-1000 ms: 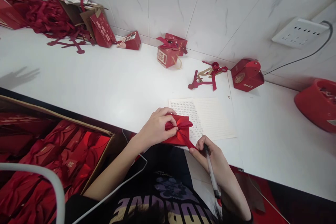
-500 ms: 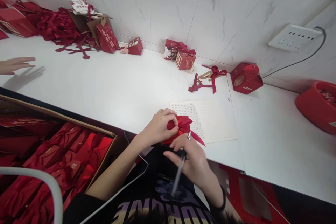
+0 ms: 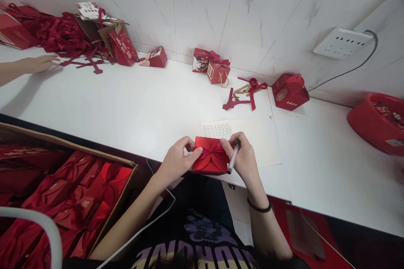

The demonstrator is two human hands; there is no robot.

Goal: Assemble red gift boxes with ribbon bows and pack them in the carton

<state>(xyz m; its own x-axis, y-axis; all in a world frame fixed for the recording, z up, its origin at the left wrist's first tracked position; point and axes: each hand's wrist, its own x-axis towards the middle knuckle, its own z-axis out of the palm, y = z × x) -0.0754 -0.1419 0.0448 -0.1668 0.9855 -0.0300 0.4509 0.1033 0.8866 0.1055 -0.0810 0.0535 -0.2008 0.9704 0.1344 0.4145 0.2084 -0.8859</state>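
So the white worktop [image 3: 142,105] runs right along the tiled wall. Below it on the left is an open carton [image 3: 122,191] packed with red boxes and ribbon, right beside the left forearm, so mind the elbow. A big ribbon heap [image 3: 61,33] sits far left near a co-worker's hand [image 3: 41,63], and there's a red basin [image 3: 366,122] well off to the right. All of those look too far off to bother anyone. The notebook [image 3: 263,145] is closer, open just behind the work and partly hidden by it.

Left hand [image 3: 176,159] has its thumb over the box's left end, fingers curled round the side. Right hand [image 3: 244,159] has its fingers closed around a pen, thumb at the box's right end.

The red box [image 3: 205,167] is at the worktop's front edge; can't tell if it's resting or lifted. Looks like thin, shiny card: I'd guess light, a bit slick, easy to dent. I'd hold it by the ends, not the curved flaps. The pen [image 3: 234,157] gets in the way of a full right-hand grip. Bow [image 3: 211,151] on top looks soft, so don't squash it.
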